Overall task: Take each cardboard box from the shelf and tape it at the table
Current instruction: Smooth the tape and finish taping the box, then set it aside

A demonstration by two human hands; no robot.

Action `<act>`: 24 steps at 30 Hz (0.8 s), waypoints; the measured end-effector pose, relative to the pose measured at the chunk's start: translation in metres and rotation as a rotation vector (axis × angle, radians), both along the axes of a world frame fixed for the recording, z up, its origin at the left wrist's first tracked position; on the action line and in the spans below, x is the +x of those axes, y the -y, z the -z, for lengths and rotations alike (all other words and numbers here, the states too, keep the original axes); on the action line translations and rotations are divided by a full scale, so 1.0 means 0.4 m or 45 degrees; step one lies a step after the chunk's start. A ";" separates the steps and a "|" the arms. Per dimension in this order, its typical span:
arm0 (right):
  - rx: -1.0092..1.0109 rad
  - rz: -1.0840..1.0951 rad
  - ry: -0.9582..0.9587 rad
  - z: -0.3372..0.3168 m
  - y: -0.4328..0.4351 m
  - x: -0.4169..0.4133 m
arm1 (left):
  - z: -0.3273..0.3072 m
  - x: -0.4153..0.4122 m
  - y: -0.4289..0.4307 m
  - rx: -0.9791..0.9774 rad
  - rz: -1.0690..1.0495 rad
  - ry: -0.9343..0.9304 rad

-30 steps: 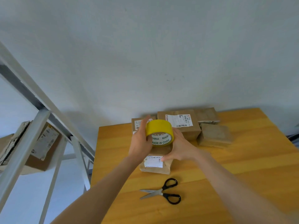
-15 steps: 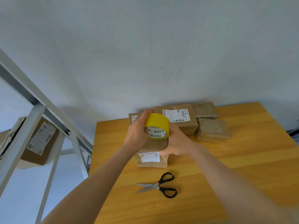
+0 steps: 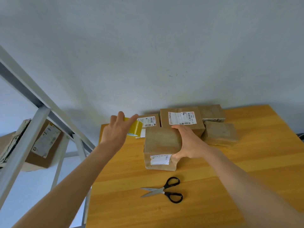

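On the wooden surface (image 3: 246, 162) sit five cardboard boxes (image 3: 220, 134) and one pair of scissors (image 3: 162, 190). The right hand (image 3: 189, 142) grips the nearest creased, white-labelled box (image 3: 161, 140); the left hand (image 3: 116, 130) grips one yellow tape roll (image 3: 135, 128).

Head-worn view, forward and down, near table (image 3: 271, 137)

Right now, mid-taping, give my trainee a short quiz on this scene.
1. True or false: the left hand holds the yellow tape roll.
2. Which hand grips the front box?
3. The scissors lie: A) on top of that box; B) on the table, nearer the person than the box; C) in the left hand.
Key: 1 true; 2 the right hand; 3 B.
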State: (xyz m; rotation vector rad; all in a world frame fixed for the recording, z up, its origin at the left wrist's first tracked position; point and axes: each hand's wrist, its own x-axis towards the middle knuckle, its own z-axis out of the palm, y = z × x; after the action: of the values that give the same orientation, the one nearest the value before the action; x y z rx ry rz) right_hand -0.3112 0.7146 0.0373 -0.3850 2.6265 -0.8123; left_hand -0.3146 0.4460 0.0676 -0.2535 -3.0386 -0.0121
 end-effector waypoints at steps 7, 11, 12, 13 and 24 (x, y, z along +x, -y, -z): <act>0.010 -0.008 0.019 -0.005 0.005 -0.006 | 0.032 -0.011 0.028 -0.083 0.008 0.028; 0.014 0.001 0.035 -0.003 0.005 -0.008 | 0.048 -0.020 0.029 -0.128 -0.026 0.092; 0.013 0.001 0.039 -0.003 0.006 -0.009 | 0.052 -0.020 0.029 -0.123 -0.027 0.107; 0.014 0.002 0.042 -0.003 0.007 -0.010 | 0.056 -0.021 0.029 -0.119 -0.023 0.120; 0.197 -0.070 0.011 -0.014 0.020 -0.022 | 0.079 -0.031 0.020 -0.157 0.005 0.291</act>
State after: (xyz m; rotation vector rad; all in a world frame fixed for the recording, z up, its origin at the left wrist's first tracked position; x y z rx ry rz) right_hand -0.3200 0.7066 0.0430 -0.4076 2.6363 -0.5878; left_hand -0.3269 0.4380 0.0358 -0.2858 -3.2708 0.1569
